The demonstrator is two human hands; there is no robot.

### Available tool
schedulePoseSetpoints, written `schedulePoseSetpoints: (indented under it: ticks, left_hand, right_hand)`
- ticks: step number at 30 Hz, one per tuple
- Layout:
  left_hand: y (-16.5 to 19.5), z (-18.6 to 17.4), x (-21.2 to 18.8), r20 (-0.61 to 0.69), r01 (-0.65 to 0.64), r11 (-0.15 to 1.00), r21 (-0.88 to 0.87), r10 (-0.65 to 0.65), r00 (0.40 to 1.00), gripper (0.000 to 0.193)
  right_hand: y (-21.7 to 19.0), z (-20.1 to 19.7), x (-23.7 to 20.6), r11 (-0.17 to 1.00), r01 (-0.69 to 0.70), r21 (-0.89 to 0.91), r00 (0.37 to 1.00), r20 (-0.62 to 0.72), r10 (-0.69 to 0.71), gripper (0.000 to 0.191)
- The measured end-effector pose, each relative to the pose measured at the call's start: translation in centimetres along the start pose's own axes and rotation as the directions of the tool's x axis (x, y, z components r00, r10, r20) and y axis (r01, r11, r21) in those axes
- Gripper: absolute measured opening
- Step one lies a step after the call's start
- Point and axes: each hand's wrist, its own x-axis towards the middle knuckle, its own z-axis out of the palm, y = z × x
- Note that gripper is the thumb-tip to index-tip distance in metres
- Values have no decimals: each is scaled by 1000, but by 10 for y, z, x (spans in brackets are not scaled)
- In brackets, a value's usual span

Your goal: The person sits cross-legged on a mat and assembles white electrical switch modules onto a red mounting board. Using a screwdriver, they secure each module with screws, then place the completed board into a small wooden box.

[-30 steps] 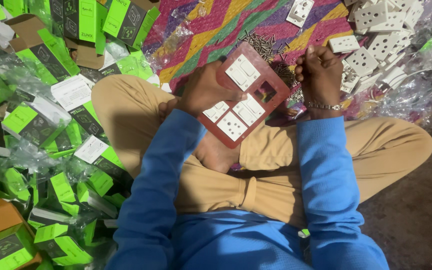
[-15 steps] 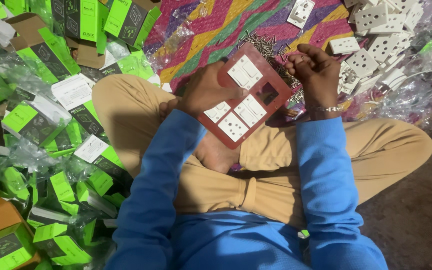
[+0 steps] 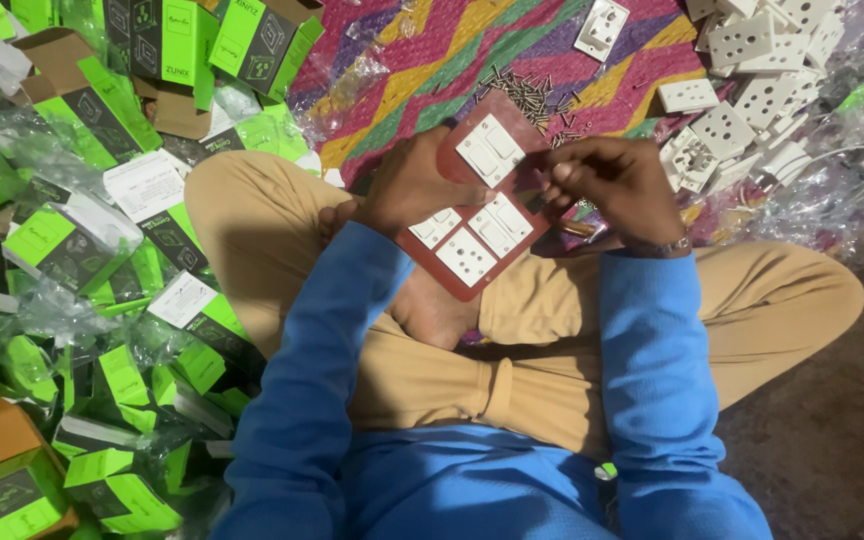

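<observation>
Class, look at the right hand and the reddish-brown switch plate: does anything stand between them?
Nothing visible does. The right hand is at the right edge of the reddish-brown switch plate, its fingers over the plate's empty slot, while the left hand grips the plate's left side. The loose screws lie behind on the mat.

The left hand (image 3: 417, 185) grips a dark red switch plate (image 3: 482, 205) fitted with white switch and socket modules, tilted above the person's crossed legs. The right hand (image 3: 617, 185) pinches at the plate's right edge, fingertips together. Small screws (image 3: 532, 100) lie on the zigzag cloth (image 3: 422, 60) just beyond, green boxes (image 3: 62, 250) heaped left, white sockets (image 3: 752, 70) right.
</observation>
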Motion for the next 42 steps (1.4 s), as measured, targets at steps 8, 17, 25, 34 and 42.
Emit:
schedulePoseSetpoints:
  ticks: [8,17,25,34,42]
  left_hand:
    - [4,0,0,-15,7,997,75,-6,1000,58]
    - [-13,6,4,-14,17,988,151,-15,1000,57]
    - [7,-5,6,-17,-37,983,179,41,999,55]
    - [-5,-1,8,-24,-82,985,153,87,996,44]
    - [5,-4,3,3,-68,992,104,68,998,48]
  right_hand:
    - [-13,34,-5,996,-85,-17,976,198,86,9]
    - [21,38,7,805,395,-443,916,253,-310,11]
    - [2,45,32,618,236,-750,933,-3,-360,60]
    - [28,36,40,974,-213,-73,972,83,219,67]
    - [25,38,44,962,-269,-50,963,22,270,52]
